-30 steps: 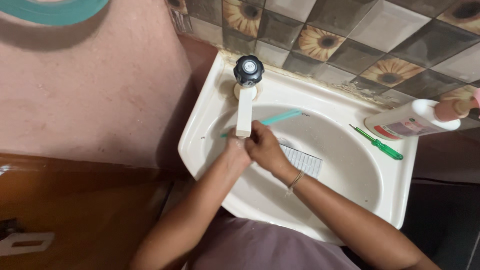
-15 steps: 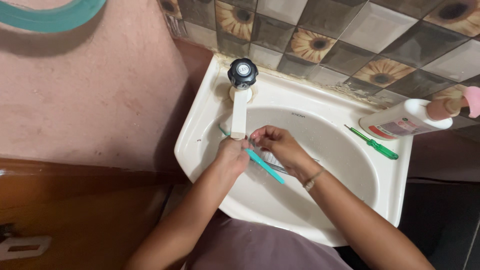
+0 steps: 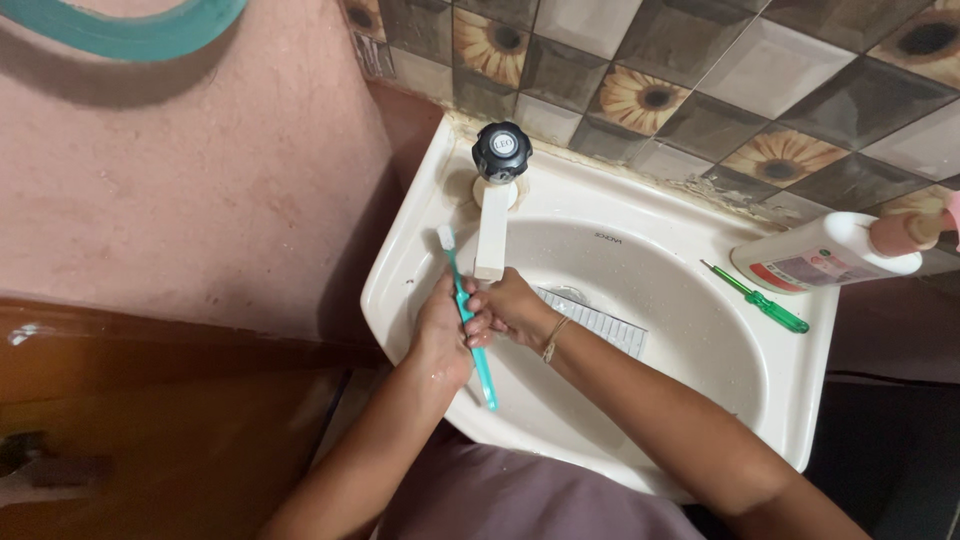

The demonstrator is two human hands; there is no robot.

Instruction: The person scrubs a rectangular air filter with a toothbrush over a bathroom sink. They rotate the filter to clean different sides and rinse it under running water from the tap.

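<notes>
Toothbrush: the toothbrush [image 3: 470,330] I held was teal-handled with a white bristle head, slim and nearly upright over the sink's left side.
Head end: it pointed up toward the tap [image 3: 494,215], just left of the white spout.
Tail end: it stuck out below my hands, over the white sink [image 3: 700,400] basin.
Left hand: my left hand [image 3: 440,335] was wrapped closed around the handle's middle.
Right hand: my right hand [image 3: 505,310] pinched the handle from the other side, fingers touching my left.
Rim: a green screwdriver [image 3: 757,299] and a white bottle [image 3: 825,255] lay well apart on the right.

Teal toothbrush [image 3: 470,335], white sink [image 3: 690,340], green screwdriver [image 3: 757,298], sunflower-pattern tiles [image 3: 640,95].
</notes>
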